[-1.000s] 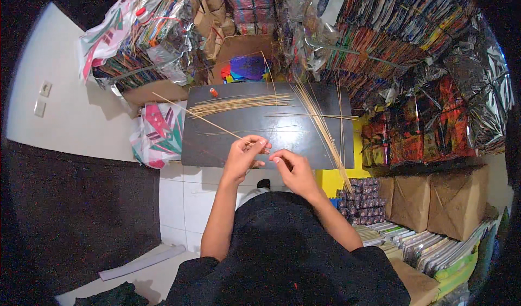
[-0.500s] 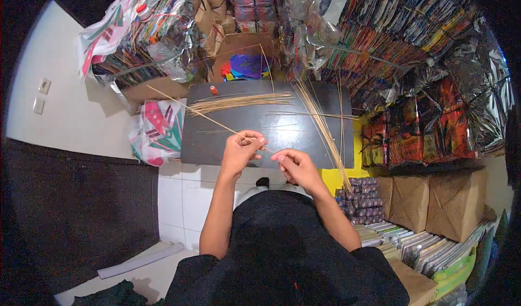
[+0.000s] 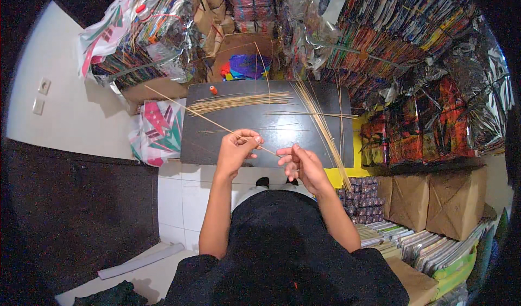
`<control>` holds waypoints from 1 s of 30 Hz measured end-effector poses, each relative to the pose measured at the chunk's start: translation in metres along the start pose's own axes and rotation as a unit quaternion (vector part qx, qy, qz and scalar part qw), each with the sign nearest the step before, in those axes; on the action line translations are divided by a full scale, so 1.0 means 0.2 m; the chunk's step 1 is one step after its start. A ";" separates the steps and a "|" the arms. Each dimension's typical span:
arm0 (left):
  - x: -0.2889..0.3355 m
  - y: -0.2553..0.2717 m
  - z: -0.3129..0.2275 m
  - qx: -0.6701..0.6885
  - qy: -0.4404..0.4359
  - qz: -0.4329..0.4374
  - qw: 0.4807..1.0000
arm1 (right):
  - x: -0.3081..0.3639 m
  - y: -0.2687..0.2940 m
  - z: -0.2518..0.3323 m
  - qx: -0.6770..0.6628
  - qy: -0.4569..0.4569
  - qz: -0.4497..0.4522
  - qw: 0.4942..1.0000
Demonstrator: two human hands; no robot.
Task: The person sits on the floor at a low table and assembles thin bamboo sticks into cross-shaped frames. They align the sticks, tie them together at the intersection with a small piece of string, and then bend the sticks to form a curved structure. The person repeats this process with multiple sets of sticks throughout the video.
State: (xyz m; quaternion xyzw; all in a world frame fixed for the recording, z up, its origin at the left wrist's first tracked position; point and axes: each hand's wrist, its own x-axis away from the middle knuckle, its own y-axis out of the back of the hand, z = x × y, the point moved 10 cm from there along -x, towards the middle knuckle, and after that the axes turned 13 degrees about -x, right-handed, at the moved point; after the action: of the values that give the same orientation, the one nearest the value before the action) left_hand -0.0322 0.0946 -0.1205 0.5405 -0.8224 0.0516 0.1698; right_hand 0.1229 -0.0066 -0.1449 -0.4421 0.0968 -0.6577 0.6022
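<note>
A long thin bamboo stick (image 3: pixel 201 117) slants from the upper left down to the near side of the dark table. My left hand (image 3: pixel 233 153) pinches it near its lower end, thumb against fingers. Beyond that pinch, the short end of the stick reaches the fingertips of my right hand (image 3: pixel 305 167), whose fingers are loosely spread; whether a fine thread lies in them is too small to tell. On the table rest a bundle of bamboo sticks (image 3: pixel 244 102) and a second bundle (image 3: pixel 320 124) hanging over the near right edge. An orange thread spool (image 3: pixel 213 90) stands at the far left.
The dark table (image 3: pixel 217 143) has a few loose sticks. Behind it sits an open cardboard box (image 3: pixel 244 40) with colourful material. Tall plastic-wrapped stacks (image 3: pixel 374 45) rise at the back right. Small purple-brown packs (image 3: pixel 362 200) and brown parcels (image 3: pixel 453 200) stand on my right.
My right hand has turned and its fingers have loosened and spread beside the stick's end. My left hand, still pinching the stick, has shifted slightly left.
</note>
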 end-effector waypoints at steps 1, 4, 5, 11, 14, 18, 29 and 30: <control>0.00 0.00 0.00 0.001 0.001 -0.002 1.000 | 0.00 0.00 0.00 -0.002 -0.003 -0.004 1.000; 0.01 0.00 0.00 0.002 0.004 -0.007 1.000 | 0.00 0.01 0.00 0.035 0.013 -0.010 0.999; 0.01 0.00 0.00 0.002 0.005 -0.005 1.000 | 0.01 0.01 0.00 0.054 0.022 -0.012 0.998; 0.02 0.03 -0.01 -0.008 0.004 -0.019 1.000 | -0.01 0.07 -0.03 0.106 0.048 -0.044 0.992; 0.03 0.04 -0.01 -0.005 0.002 -0.027 1.000 | -0.01 0.08 -0.03 0.119 0.047 -0.058 0.990; 0.04 0.03 -0.01 -0.008 0.000 -0.028 1.000 | 0.00 0.08 -0.03 0.136 0.063 -0.066 0.987; 0.05 0.00 0.02 -0.039 -0.017 0.023 0.999 | -0.02 0.15 0.09 0.126 0.150 -0.103 0.975; 0.06 -0.02 0.02 -0.046 -0.019 0.039 0.998 | -0.03 0.15 0.11 0.115 0.163 -0.104 0.974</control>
State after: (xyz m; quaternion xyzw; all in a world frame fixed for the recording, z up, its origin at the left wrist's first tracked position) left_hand -0.0341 0.0815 -0.1210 0.5006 -0.8473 0.0097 0.1769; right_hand 0.1592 -0.0007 -0.1542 -0.2642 0.0707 -0.7869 0.5532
